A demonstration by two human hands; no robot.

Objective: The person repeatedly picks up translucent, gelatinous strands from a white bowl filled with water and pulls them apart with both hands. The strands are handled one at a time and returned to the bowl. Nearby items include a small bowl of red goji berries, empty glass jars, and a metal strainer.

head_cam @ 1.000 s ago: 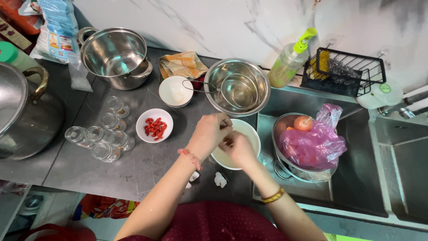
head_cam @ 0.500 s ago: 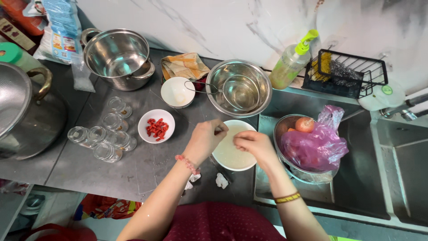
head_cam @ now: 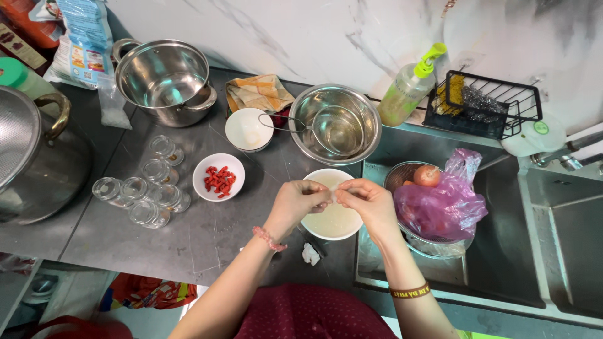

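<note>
Both hands hover over a white bowl (head_cam: 329,236) of pale cloudy liquid at the counter's front edge. My left hand (head_cam: 295,204) and my right hand (head_cam: 372,204) meet fingertip to fingertip above it. Together they pinch a small pale piece, too small to make out. A pink bead bracelet is on the left wrist and a yellow band on the right. To the left stands a small white bowl (head_cam: 205,167) of red berries.
Several small glass jars (head_cam: 147,194) stand left of the berries. Behind are an empty white bowl (head_cam: 248,129), a steel bowl with a strainer (head_cam: 336,129), a steel pot (head_cam: 163,78) and a soap bottle (head_cam: 408,88). A steel bowl with a pink bag (head_cam: 443,207) sits in the sink. White scraps (head_cam: 310,253) lie near the edge.
The hands drew apart over the bowl half a second ago. Now they have come back together, fingertips touching, a little nearer the front of the bowl.
</note>
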